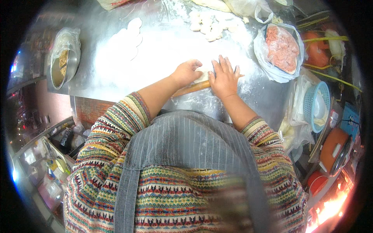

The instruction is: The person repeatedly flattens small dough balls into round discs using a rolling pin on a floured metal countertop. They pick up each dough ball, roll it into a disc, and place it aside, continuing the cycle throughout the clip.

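A wooden rolling pin (194,88) lies slantwise near the front of a floured metal worktop (99,87). My left hand (186,72) is bent at the edge of a piece of dough (205,72), thumb and fingers on its left side. My right hand (225,75) lies flat with fingers spread over the pin's right end and beside the dough. Small dough lumps (211,26) sit in a heap beyond the hands. Flattened dough rounds (133,36) overlap in a row at the back left, partly washed out by glare.
Minced meat (282,48) fills a bag-lined container at the right. A metal bowl (71,65) partly covered in plastic stands at the left edge. Beyond the right edge are a blue plastic basket (317,106) and an orange lidded container (333,150). Flames (332,209) show at lower right.
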Motion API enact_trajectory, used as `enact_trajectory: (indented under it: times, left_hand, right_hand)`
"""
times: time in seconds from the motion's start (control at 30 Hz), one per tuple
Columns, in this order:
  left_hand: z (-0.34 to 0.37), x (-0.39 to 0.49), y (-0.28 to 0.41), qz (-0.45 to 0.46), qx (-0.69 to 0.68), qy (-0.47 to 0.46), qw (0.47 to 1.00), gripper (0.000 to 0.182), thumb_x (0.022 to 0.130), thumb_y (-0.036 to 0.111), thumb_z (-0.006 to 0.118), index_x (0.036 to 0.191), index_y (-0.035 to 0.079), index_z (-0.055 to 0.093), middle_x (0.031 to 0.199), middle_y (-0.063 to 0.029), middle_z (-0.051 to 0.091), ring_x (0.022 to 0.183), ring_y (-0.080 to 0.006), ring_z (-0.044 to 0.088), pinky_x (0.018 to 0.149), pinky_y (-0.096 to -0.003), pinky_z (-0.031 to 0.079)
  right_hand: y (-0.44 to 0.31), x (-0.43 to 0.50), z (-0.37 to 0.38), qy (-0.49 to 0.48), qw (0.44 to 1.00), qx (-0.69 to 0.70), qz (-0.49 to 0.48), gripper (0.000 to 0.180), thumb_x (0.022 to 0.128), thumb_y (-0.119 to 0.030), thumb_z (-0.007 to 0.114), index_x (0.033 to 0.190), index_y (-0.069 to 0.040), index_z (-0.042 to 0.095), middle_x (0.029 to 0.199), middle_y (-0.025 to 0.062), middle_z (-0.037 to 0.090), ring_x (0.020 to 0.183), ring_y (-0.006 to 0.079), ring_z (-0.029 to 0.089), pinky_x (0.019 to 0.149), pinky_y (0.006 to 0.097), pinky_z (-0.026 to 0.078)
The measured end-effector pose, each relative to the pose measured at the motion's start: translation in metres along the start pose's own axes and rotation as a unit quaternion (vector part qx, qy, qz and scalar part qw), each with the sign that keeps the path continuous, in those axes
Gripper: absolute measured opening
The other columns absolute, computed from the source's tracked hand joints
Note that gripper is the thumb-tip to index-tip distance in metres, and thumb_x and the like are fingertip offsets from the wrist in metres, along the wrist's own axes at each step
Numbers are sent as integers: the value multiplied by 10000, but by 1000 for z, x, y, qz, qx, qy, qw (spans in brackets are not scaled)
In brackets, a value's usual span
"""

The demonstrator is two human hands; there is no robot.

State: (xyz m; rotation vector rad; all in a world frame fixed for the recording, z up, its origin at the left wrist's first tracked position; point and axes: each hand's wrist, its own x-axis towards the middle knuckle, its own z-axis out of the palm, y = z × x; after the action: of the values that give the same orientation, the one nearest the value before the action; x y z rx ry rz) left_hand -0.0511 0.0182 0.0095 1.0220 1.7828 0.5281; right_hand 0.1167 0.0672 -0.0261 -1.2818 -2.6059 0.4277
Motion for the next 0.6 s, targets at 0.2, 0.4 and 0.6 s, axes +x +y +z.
enact_trajectory:
  times: [0.2,0.4,0.6]
  left_hand:
    - [4,10,5,4,123,-37,992,301,797,202,596,1072,86,634,964,-172,655,902,-318,624,822,-377,484]
    - [-3,27,7,51,177,-35,982,273,790,205,587,1014,66,655,950,-179,659,888,-328,627,819,-390,481]
    - [-12,35,7,-6,82,-26,996,267,804,163,547,1018,26,632,920,-180,653,841,-280,628,774,-361,485]
  right_hand:
    - [-11,10,5,-36,999,11,-4,396,868,-192,504,1263,-190,502,1376,72,437,1316,270,348,1068,563,191]
    - [-18,49,8,-12,1000,16,23,397,876,-160,472,1272,-187,488,1373,68,446,1310,245,364,1076,534,212]
    - [-10,46,-1,-63,997,34,-9,404,863,-220,502,1260,-145,500,1394,88,418,1304,257,369,1083,469,237]
